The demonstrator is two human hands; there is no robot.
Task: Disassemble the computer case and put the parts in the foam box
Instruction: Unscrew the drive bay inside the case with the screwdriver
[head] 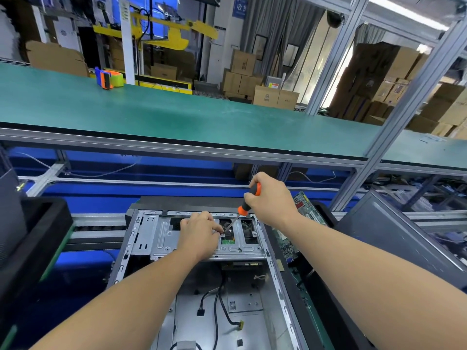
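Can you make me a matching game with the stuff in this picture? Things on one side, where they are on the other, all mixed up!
Things:
1. screwdriver
2. tape dispenser
3. circuit board
4. loose black cables

Places:
A. on the far green bench
B. inside the open computer case, near its bottom
C. in the right hand
D. right of the case, behind the right wrist

Pairs: 1-C, 2-A, 3-D, 4-B
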